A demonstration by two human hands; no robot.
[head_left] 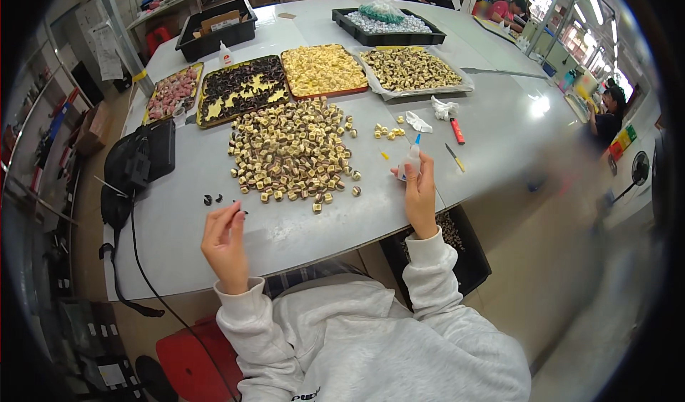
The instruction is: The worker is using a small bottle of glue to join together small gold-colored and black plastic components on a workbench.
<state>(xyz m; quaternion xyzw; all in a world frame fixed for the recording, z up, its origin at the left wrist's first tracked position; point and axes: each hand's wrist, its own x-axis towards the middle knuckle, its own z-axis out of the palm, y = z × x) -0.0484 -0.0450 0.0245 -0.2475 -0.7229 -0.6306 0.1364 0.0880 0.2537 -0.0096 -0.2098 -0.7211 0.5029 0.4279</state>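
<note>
My left hand point(225, 243) is raised over the table's near edge, its thumb and fingertips pinched on a small black piece point(244, 211). Two similar curved black pieces point(212, 199) lie just beyond it. In my right hand point(422, 199) is a small translucent squeeze bottle point(411, 162), its blue nozzle pointing up. Between and beyond both hands spreads a large heap of small cream-and-brown cube-like pieces point(285, 149). Several yellowish pieces point(389, 131) sit apart from the heap, beyond the bottle.
Four trays of parts line the back: pinkish point(173, 92), black point(242, 88), cream point(323, 70) and mixed point(414, 70). A red lighter point(457, 131), a thin yellow-handled tool point(455, 158) and crumpled tissue point(419, 121) lie right. A black bag with a cable point(135, 174) is left.
</note>
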